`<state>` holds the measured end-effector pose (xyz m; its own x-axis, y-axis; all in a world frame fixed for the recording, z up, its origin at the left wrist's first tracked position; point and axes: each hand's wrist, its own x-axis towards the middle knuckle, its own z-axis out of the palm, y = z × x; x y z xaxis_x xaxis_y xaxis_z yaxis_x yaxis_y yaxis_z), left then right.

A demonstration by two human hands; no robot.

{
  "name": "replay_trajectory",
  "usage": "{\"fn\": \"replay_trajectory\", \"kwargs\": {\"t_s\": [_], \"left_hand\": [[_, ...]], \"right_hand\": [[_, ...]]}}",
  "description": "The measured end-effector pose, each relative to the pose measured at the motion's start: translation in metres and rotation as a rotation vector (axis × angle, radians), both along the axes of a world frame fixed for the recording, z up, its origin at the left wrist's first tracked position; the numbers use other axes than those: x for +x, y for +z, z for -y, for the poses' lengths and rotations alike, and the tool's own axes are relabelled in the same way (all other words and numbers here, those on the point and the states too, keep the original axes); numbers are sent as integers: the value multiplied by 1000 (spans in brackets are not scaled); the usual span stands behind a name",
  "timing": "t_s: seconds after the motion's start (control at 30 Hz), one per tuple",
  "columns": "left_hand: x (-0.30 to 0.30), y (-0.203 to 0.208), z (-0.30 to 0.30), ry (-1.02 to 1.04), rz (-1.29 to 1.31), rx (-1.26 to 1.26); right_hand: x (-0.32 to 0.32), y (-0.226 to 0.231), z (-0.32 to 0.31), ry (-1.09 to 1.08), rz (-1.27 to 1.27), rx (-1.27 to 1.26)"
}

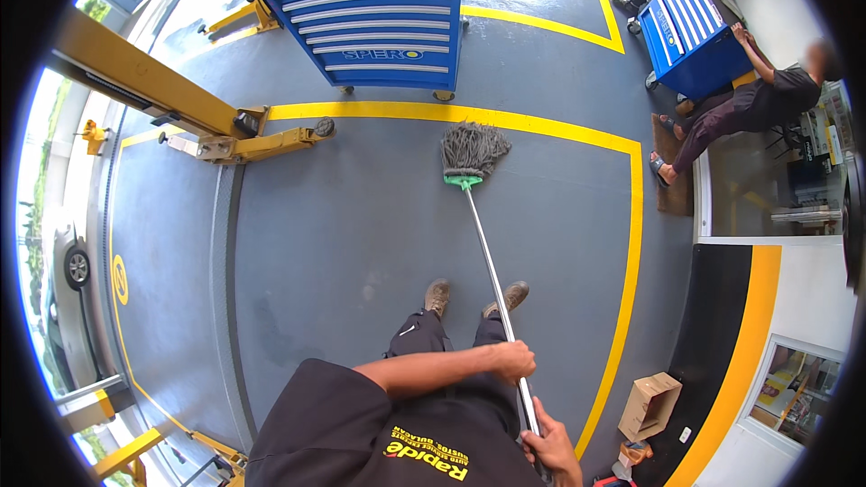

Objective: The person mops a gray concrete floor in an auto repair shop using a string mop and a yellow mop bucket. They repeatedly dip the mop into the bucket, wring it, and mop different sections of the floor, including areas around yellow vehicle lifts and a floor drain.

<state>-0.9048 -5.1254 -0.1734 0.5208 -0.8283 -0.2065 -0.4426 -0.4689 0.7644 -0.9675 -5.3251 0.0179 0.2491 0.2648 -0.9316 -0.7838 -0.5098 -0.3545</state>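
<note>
A mop with a grey string head (474, 151), a green clamp (463, 181) and a long metal handle (487, 257) reaches away from me across the grey floor. Its strings lie on the floor just inside the yellow line. My left hand (512, 360) is wrapped round the handle in front of my body. Lower down, close to the handle's near end, my right hand (550, 444) grips it too, the thumb lying along the shaft. My shoes (437, 297) stand on either side of the handle.
A blue tool cabinet (379, 32) on casters stands beyond the mop. Yellow lift arms (271, 142) jut in from the left. Far right, a person (767, 99) sits by another blue cabinet (695, 36), with a second person behind. An open cardboard box (649, 406) sits by the right wall.
</note>
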Motion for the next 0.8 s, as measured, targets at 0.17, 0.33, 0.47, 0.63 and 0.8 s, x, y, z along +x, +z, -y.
{"fn": "replay_trajectory", "kwargs": {"t_s": [0.17, 0.33, 0.47, 0.63, 0.8], "left_hand": [[-49, 9, 14, 174, -38, -63], [-44, -33, -38, 350, 37, 4], [-26, -94, -132, 460, 142, 94], [-30, -126, -242, 713, 246, 485], [-91, -128, -264, 611, 279, 628]], "right_hand": [[12, 44, -14, 203, -67, -109], [22, -29, -45, 118, -58, 45], [40, -91, -131, 138, 60, 148], [37, -201, -241, 74, 216, 360], [-41, -217, -258, -23, 157, 428]]}}
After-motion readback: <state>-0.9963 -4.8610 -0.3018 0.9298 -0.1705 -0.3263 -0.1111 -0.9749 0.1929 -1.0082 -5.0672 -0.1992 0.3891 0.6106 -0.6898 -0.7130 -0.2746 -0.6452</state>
